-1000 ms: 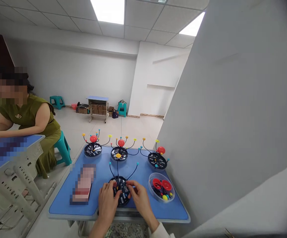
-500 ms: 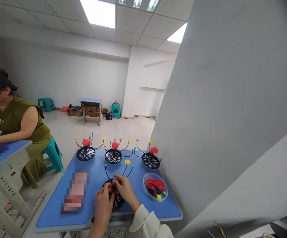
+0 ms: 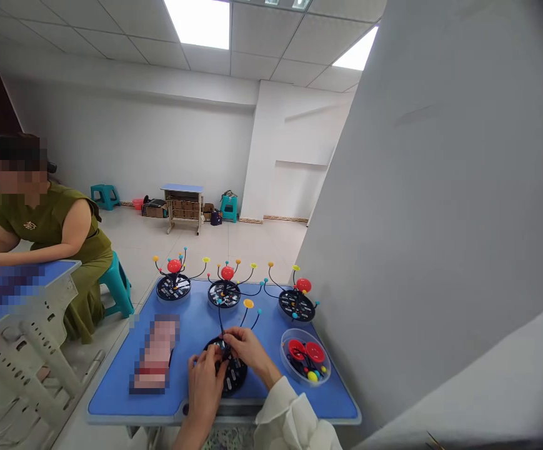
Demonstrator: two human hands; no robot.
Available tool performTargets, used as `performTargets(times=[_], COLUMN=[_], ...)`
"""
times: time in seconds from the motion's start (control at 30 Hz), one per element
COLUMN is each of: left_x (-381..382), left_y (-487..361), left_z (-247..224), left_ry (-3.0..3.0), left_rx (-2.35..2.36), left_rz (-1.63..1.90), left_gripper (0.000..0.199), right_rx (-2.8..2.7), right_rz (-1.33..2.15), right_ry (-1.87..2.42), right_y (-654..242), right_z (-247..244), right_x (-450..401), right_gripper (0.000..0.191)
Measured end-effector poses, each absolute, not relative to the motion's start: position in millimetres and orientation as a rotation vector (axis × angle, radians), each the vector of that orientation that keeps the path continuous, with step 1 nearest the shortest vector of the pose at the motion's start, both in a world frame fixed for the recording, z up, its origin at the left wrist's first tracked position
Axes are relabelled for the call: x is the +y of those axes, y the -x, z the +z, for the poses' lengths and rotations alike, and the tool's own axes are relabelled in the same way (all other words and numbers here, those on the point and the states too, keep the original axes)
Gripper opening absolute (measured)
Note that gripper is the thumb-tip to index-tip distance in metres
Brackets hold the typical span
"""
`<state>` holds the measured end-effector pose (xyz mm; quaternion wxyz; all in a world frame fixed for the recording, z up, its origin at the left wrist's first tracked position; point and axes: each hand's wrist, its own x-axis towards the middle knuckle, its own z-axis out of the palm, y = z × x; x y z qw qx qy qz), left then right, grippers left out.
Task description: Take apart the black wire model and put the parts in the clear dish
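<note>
Low over a round black base at the table's near edge, my two hands meet at the middle of a planet model. My left hand is closed, fingertips at the dark central post. My right hand pinches a thin black rod beside it. Fingers cover the joint where the rod meets the post. Other curved rods rise behind, one tipped with an orange disc, another with a blue ball. Right of my hands, a clear round tub holds red half-shells, rods and small coloured balls.
Three similar models with red balls stand along the far edge: left, middle and right. A blurred pink item lies on the left of the blue table. A wall borders the right. Another person sits at a neighbouring table.
The view has shifted, so the table and room sit further right. The blue-tipped rod at my fingers now stands more upright. Both hands stay at the model's centre.
</note>
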<state>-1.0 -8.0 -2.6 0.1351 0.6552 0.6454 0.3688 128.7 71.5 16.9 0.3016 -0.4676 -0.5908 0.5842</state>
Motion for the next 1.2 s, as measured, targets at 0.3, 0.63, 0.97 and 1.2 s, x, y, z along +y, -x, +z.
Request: performTargets(times=[0.3, 0.63, 0.97, 1.2], left_x=[-9, -11, -44, -74], left_y=[-1, -2, -6, -17], left_z=[0, 6, 11, 28], left_ry=[-1.987, -1.956, -1.265, -1.039], left_rx=[1.935, 1.933, 1.424, 1.261], left_rz=[1.050, 1.094, 1.487, 1.515], left_gripper=[0.026, 0.026, 0.048, 0.044], right_rx=[-1.298, -1.029, -0.947, -0.913], right_rz=[1.704, 1.737, 1.627, 1.466], right_ry=[1.084, 0.891, 0.905, 0.977], right_y=[-124, -125, -139, -166], right_z=[29, 71, 70, 68], right_x=[63, 47, -11, -42], right_gripper=[0.020, 0.043, 0.047, 0.051])
